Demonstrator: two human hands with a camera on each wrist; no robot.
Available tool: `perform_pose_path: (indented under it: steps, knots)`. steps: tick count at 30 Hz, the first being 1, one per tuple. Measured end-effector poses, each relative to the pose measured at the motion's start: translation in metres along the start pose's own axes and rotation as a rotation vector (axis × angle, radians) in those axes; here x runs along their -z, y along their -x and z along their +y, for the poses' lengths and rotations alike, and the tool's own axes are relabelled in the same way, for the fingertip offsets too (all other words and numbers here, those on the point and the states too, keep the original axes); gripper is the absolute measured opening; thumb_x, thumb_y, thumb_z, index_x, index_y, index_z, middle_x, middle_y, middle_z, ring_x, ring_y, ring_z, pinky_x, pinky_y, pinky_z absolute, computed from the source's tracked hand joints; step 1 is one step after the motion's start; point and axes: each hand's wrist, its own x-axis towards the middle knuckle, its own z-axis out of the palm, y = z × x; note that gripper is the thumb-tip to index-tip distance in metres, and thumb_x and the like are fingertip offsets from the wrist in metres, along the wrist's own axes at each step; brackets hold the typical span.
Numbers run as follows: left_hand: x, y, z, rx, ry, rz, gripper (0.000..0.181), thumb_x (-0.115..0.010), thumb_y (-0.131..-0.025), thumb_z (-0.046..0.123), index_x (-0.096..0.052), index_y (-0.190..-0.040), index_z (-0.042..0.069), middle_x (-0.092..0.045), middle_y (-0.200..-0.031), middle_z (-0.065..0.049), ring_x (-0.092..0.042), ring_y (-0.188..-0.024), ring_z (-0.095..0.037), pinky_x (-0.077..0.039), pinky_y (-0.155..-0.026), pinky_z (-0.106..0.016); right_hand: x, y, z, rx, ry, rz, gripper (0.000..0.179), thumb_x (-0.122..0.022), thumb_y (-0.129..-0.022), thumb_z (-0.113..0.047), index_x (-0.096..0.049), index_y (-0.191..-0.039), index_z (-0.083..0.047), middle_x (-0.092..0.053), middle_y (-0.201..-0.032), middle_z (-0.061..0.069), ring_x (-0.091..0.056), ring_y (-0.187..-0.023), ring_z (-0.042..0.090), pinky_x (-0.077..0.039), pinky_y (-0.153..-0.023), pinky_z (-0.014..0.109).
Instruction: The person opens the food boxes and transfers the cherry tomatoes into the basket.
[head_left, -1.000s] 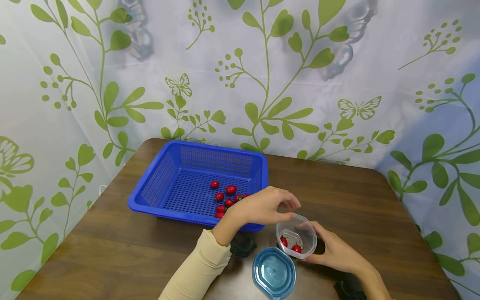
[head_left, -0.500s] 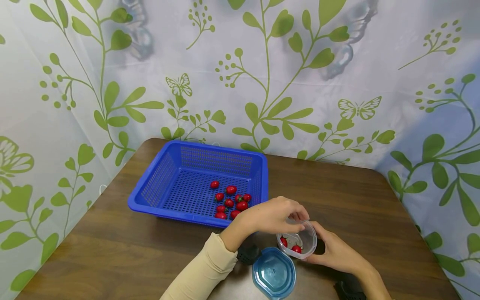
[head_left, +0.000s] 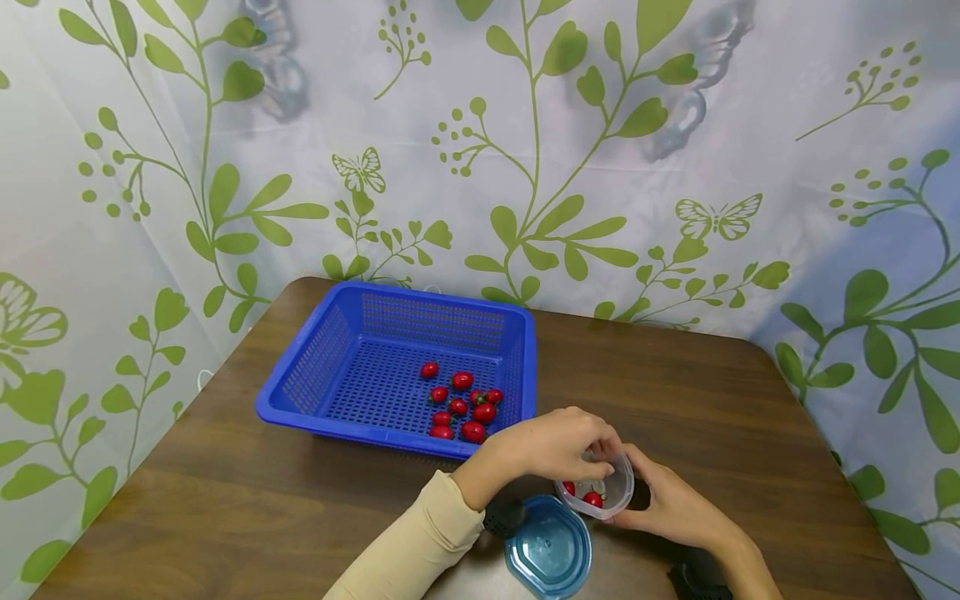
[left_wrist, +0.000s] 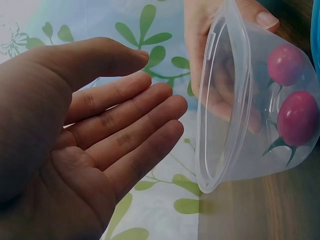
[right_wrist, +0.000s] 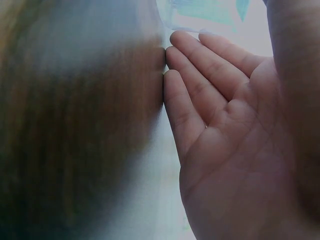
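Note:
My right hand (head_left: 678,504) grips a small clear plastic container (head_left: 611,498), its thumb on the near side and its fingers round the far side. Inside lie two red cherry tomatoes, one tomato (left_wrist: 298,119) with its green stem showing in the left wrist view. My left hand (head_left: 566,442) is at the container's mouth in the head view. Its fingers (left_wrist: 132,137) look relaxed and nearly straight in the left wrist view, with nothing between them and the thumb. Beside the container rests a blue lid (head_left: 550,546). In the right wrist view only a sliver of the container shows.
A blue perforated basket (head_left: 307,412) stands to the left on the brown wooden table (head_left: 187,500), with several cherry tomatoes (head_left: 484,412) in its right part. Behind the table hangs a leaf-patterned cloth (head_left: 480,192).
My left hand has moved right and down, from above the basket's corner to the container's mouth. More tomatoes in the basket are uncovered. My right hand and the container have stayed put.

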Motion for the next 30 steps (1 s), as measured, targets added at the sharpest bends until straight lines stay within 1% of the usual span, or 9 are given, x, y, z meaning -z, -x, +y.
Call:
perform_pose_path:
  steps: [3, 9, 13, 17, 20, 24, 30]
  knots:
    - [-0.001, -0.002, 0.002, -0.002, -0.015, -0.006, 0.026, -0.071, -0.097, 0.019, -0.073, -0.120, 0.008, -0.075, -0.112, 0.000, -0.068, -0.098, -0.003, -0.048, -0.085, -0.006, 0.000, 0.000, 0.000, 0.008, 0.013, 0.010, 0.076, -0.084, -0.085, -0.043, -0.043, -0.146, -0.025, -0.063, -0.130, -0.005, -0.064, -0.110, 0.007, -0.056, -0.091, 0.025]
    - [-0.008, -0.006, 0.006, 0.004, -0.044, -0.037, 0.025, -0.070, -0.098, 0.021, -0.072, -0.120, 0.009, -0.074, -0.112, 0.003, -0.066, -0.097, 0.000, -0.048, -0.085, -0.006, 0.000, 0.002, -0.001, 0.015, 0.042, 0.027, 0.076, -0.084, -0.085, -0.044, -0.043, -0.146, -0.023, -0.063, -0.131, -0.007, -0.062, -0.112, 0.006, -0.055, -0.093, 0.025]
    - [-0.015, -0.008, 0.010, -0.004, -0.082, -0.041, 0.023, -0.070, -0.097, 0.018, -0.073, -0.118, 0.009, -0.074, -0.110, 0.003, -0.067, -0.096, -0.001, -0.047, -0.082, -0.006, -0.001, 0.003, -0.002, 0.034, 0.047, 0.032, 0.073, -0.083, -0.086, -0.043, -0.044, -0.145, -0.027, -0.063, -0.131, -0.009, -0.062, -0.112, 0.006, -0.055, -0.094, 0.026]
    - [-0.022, -0.011, 0.012, -0.041, -0.172, -0.038, 0.022, -0.071, -0.095, 0.018, -0.075, -0.115, 0.011, -0.075, -0.106, 0.005, -0.066, -0.093, 0.001, -0.046, -0.082, -0.005, -0.002, 0.003, -0.002, 0.057, 0.014, 0.024, 0.070, -0.082, -0.088, -0.040, -0.043, -0.145, -0.031, -0.062, -0.132, -0.010, -0.063, -0.111, 0.008, -0.055, -0.094, 0.027]
    - [-0.025, -0.013, 0.012, -0.052, -0.237, -0.036, 0.022, -0.072, -0.094, 0.021, -0.075, -0.113, 0.013, -0.075, -0.105, 0.007, -0.064, -0.092, 0.003, -0.045, -0.084, -0.006, -0.002, 0.002, -0.002, 0.064, -0.007, 0.015, 0.071, -0.082, -0.088, -0.039, -0.042, -0.146, -0.030, -0.062, -0.132, -0.010, -0.064, -0.110, 0.010, -0.056, -0.093, 0.027]
    - [-0.027, -0.014, 0.011, -0.044, -0.248, -0.041, 0.021, -0.073, -0.093, 0.022, -0.076, -0.112, 0.014, -0.075, -0.105, 0.007, -0.062, -0.091, 0.004, -0.044, -0.084, -0.006, -0.001, 0.002, -0.002, 0.063, -0.009, 0.010, 0.068, -0.082, -0.089, -0.039, -0.043, -0.145, -0.030, -0.062, -0.131, -0.009, -0.064, -0.110, 0.011, -0.056, -0.092, 0.028]
    - [-0.032, -0.015, 0.009, -0.046, -0.206, -0.061, 0.021, -0.073, -0.094, 0.019, -0.076, -0.113, 0.012, -0.075, -0.106, 0.005, -0.065, -0.094, 0.002, -0.045, -0.084, -0.005, -0.001, 0.002, -0.001, 0.058, -0.018, 0.007, 0.068, -0.081, -0.089, -0.039, -0.043, -0.145, -0.030, -0.062, -0.130, -0.009, -0.063, -0.109, 0.009, -0.056, -0.091, 0.028]
